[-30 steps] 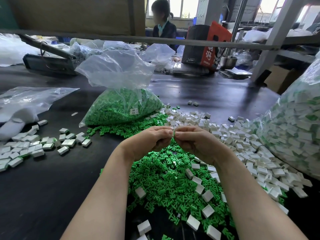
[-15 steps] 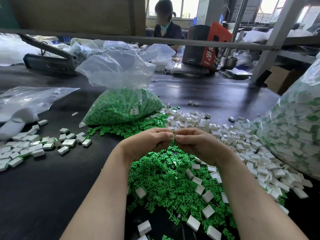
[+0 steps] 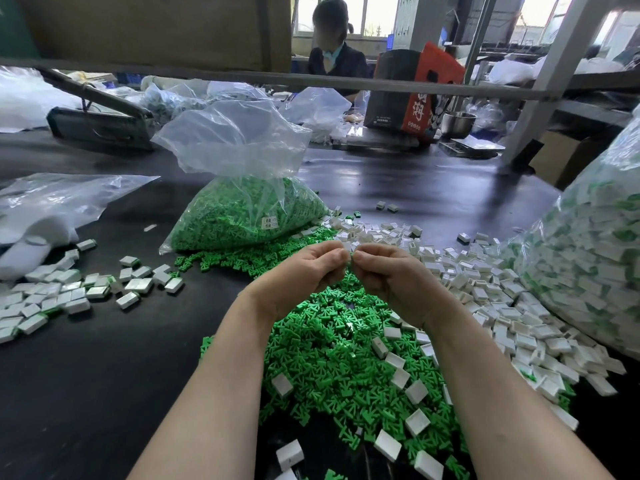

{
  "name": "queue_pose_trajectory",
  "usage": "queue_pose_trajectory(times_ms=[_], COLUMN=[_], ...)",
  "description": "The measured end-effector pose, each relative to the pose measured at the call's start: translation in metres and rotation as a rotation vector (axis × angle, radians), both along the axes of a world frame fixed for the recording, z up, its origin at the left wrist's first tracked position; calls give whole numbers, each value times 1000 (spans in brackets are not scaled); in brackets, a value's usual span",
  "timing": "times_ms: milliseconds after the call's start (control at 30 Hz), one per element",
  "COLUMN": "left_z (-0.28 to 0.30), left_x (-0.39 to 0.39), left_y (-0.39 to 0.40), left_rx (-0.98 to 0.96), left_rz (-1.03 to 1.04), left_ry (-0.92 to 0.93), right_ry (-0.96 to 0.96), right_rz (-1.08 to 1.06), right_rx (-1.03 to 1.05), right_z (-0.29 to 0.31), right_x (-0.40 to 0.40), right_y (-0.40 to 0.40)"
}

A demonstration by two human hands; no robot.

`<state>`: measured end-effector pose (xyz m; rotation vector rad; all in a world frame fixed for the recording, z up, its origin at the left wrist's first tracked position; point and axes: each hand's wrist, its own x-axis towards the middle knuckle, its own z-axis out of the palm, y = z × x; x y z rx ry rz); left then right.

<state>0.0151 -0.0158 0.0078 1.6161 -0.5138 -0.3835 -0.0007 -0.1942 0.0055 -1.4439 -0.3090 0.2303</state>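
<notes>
Green plastic inserts point(image 3: 332, 358) lie heaped on the dark worktop point(image 3: 104, 375) directly under the wrists. Loose white housings point(image 3: 485, 292) spread just to their right, a few scattered over the green heap. Both stocks sit within short reach, likely so either hand can pick up a piece without the arms shifting.

The left hand point(image 3: 304, 275) and right hand point(image 3: 391, 278) meet above the far edge of the heap, knuckles up, fingertips touching. Each grip is closed, thumb and fingers pinched on a small part held between the two hands. The fingers hide it almost wholly, so I cannot tell whether it is an insert, a housing or both. It is held in the air rather than against the worktop, so the two grips probably push against each other to seat one piece in the other.

Well apart on the left, assembled blocks point(image 3: 69, 292), white with green at some edges, lie in their own patch, probably kept clear of the raw stock. Behind the heap stands an open clear bag of inserts point(image 3: 242, 216), its spill running into the heap. A large clear sack of white pieces point(image 3: 588, 265) bulges at the right edge.
</notes>
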Motion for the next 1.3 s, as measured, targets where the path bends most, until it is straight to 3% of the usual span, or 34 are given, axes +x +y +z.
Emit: queue_pose_trajectory(times_ms=[267, 600, 1300], left_z=[1, 1, -9], left_x=[0, -3, -1], left_y=[0, 4, 6], left_rx=[-31, 0, 57], left_rz=[18, -112, -211], left_ry=[-3, 74, 134], right_ry=[-123, 33, 120], right_rz=[-34, 115, 219], right_rx=[-73, -53, -37], right_z=[5, 2, -13], right_x=[-1, -4, 0], right_y=[5, 1, -5])
